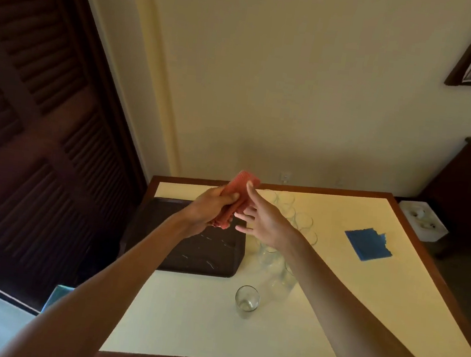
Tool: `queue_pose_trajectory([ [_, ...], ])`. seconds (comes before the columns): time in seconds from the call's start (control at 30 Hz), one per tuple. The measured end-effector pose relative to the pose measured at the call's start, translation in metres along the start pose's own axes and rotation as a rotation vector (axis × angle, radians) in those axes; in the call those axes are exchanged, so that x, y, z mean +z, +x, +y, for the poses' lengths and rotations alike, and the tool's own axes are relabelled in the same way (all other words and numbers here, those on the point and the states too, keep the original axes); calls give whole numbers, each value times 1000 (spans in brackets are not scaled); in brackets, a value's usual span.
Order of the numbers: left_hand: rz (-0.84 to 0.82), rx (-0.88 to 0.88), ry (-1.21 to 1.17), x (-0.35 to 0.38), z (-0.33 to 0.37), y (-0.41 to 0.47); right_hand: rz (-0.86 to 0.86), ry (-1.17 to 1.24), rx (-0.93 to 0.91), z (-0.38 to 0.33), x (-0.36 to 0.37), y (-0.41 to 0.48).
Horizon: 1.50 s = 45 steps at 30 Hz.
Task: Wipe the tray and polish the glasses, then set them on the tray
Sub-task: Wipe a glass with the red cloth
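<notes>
Your cream table (331, 308) carries the dark tray (204, 254) on its left side. The glasses (282, 243) stand clustered just right of the tray. Above the tray's far part, your left hand (210, 208) grips a red cloth (239, 187). Your right hand (264, 220) is spread open, one fingertip touching the cloth. One glass (247, 300) stands apart, nearer you.

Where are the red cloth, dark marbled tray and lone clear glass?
Red cloth (239, 183): head view, upper part.
Dark marbled tray (204, 254): head view, bare surface.
Lone clear glass (247, 300): head view, side wall.
</notes>
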State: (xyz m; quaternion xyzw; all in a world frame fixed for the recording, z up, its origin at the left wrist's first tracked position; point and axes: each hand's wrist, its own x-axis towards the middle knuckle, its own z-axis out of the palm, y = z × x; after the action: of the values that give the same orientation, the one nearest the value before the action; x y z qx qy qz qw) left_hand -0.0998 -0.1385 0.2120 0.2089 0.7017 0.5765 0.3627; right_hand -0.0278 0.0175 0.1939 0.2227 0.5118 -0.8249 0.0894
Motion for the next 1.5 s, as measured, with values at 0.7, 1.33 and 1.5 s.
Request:
queue_pose_trajectory([
  [0.7,35,-257,582,70,-190,-30,331,-170,10,112,-124,-19],
  [1.33,190,-57,596,114,-228,-9,1,-1204,8,166,-129,-24],
  [1.5,86,60,733,87,-173,-14,-70,-1177,10,128,-106,-20],
])
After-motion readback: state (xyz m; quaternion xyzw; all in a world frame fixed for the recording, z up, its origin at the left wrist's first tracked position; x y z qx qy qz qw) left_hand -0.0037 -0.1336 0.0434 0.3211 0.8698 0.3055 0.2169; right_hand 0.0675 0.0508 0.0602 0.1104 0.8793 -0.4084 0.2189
